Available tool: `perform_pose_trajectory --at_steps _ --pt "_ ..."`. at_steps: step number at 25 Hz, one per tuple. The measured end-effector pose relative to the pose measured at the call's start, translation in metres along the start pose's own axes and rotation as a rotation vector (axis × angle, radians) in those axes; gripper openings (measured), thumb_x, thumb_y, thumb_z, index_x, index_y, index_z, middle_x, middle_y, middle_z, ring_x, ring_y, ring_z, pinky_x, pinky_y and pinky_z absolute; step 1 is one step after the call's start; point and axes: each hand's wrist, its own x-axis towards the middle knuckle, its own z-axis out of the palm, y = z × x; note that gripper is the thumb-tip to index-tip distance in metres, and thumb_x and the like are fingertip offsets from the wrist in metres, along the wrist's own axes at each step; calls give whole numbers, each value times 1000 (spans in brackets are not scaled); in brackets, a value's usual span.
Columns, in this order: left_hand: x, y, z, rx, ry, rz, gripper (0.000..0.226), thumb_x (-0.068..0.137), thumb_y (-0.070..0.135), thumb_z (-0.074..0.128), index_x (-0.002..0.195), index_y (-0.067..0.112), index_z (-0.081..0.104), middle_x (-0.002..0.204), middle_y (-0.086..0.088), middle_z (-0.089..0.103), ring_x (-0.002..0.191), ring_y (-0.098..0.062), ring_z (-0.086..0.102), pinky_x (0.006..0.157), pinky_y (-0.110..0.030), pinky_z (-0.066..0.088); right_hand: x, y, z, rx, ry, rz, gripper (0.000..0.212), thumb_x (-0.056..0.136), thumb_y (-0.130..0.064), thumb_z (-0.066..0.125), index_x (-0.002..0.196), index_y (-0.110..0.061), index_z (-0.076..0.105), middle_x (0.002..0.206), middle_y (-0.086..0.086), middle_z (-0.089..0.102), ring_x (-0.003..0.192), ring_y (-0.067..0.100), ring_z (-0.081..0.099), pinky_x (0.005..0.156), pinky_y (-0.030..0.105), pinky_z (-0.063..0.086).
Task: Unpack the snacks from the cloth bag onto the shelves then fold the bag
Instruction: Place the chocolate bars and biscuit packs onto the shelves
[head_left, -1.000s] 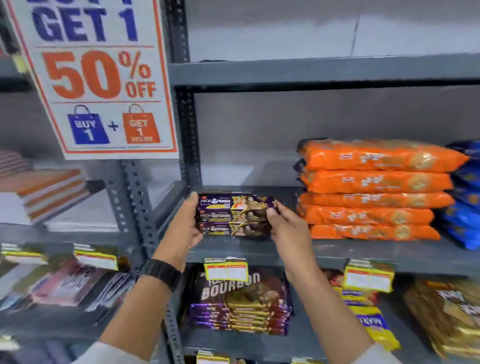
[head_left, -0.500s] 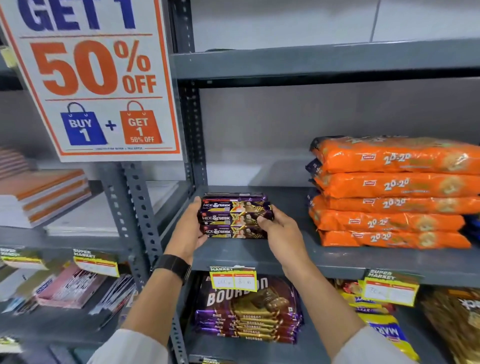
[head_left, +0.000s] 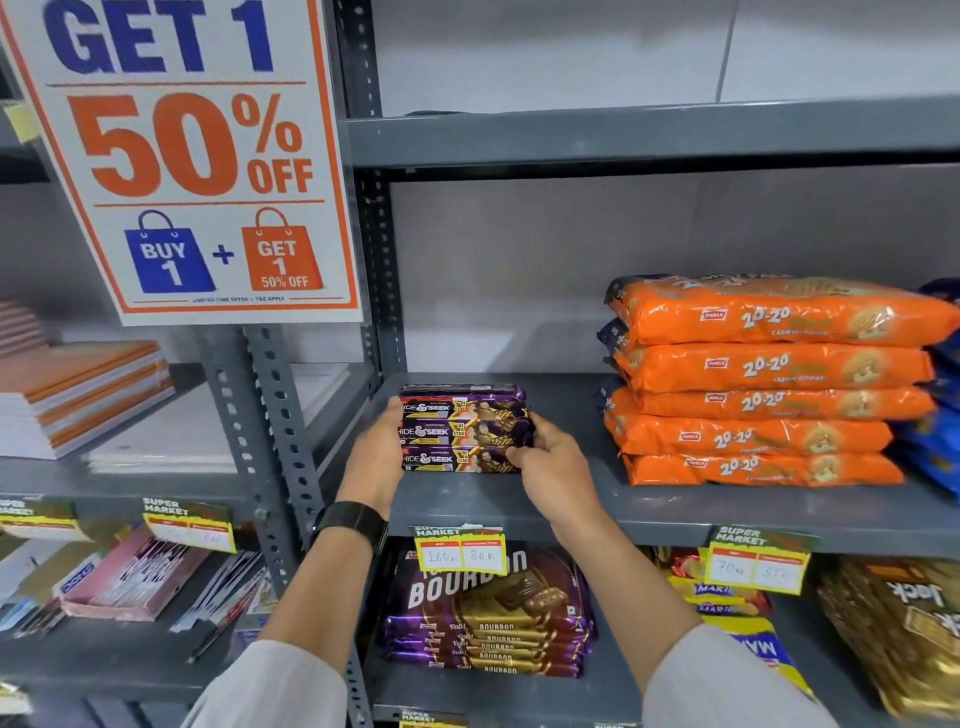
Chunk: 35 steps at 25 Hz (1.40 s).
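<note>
A grey metal shelving unit stands against a pale wall, with perforated uprights and several shelves. The middle shelf (head_left: 675, 512) carries a stack of three purple Hide & Seek biscuit packs (head_left: 465, 430) near its left end, close to the front edge. The left hand (head_left: 375, 460) presses against the left end of the stack, fingers curled round it; a black watch (head_left: 349, 524) sits on that wrist. The right hand (head_left: 551, 460) grips the right end of the stack, thumb on the front of the lowest pack. Both hands hold the stack, which rests on the shelf. Toward the right end of the same shelf lies a stack of five orange 20-20 cookie packs (head_left: 763, 382), well apart from the purple stack. A yellow price tag (head_left: 461, 552) hangs from the shelf's front edge below the hands. Bourbon packs (head_left: 488, 621) lie on the shelf beneath. A "50% OFF" sign (head_left: 192, 156) hangs at the upper left.
</note>
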Motion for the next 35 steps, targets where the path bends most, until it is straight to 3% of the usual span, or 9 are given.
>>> perform_pose_trajectory --at_steps 1,4,7,11,15,21,25,31,35 --pt "-2 1 0 6 -3 -12 38 100 60 42 105 32 67 77 12 78 88 -6 69 75 -28 46 -1 0 0 2 6 -7 52 90 -16 60 101 -66 64 127 -2 67 119 20 63 106 44 49" --pt "-13 -2 -3 78 27 34 60 98 66 38 147 33 46 130 7 67 127 -16 58 108 -42 42 -13 -2 -9 12 73 -16 58 98 -22 63 151 -36 45 150 0 54 137 18 50 113 38 41" --pt "-51 -18 7 253 162 297 69 93 76 32 155 49 23 159 18 37 147 -9 34 118 -44 30 -48 6 -37 160 116 -215 66 96 -47 64 155 -39 37 157 -12 46 142 3 44 114 24 40" --pt "-121 -60 73 106 -264 550 57 98 65 39 152 49 34 122 42 57 116 16 53 97 -12 40 -116 30 -113 165 228 -375 63 99 -58 53 157 -40 34 162 -18 37 150 0 30 117 16 30" --pt "-202 -88 174 66 -664 485 68 95 63 41 157 39 29 156 31 35 144 10 32 121 -28 28 -205 60 -224 133 508 -287 63 98 -61 49 155 -40 34 164 -16 35 152 0 26 125 35 22" --pt "-406 -119 325 -35 -1113 341 72 88 75 48 149 38 42 156 15 45 142 3 41 122 -38 30 -435 82 -389 88 1035 -144 58 93 -58 52 148 -43 42 158 -13 45 146 1 38 125 42 26" --pt "-585 -170 392 -2 -1367 169 57 99 42 57 148 15 47 151 -1 51 123 16 51 102 -5 38 -621 117 -458 94 1259 47 60 101 -44 58 155 -33 37 156 -9 47 137 -1 47 118 32 38" --pt "-823 -277 399 323 -1697 -241 45 103 16 55 146 9 48 146 -17 55 137 -34 51 117 -49 34 -855 187 -488 156 1481 434 51 100 -40 61 148 -30 49 133 -11 59 115 3 59 102 31 41" --pt "-899 -328 400 480 -1798 -272 11 100 17 60 104 26 66 100 2 69 88 -10 62 80 -31 46 -940 219 -496 214 1555 590 33 100 -39 62 132 -41 57 121 -9 64 108 5 62 102 38 45"
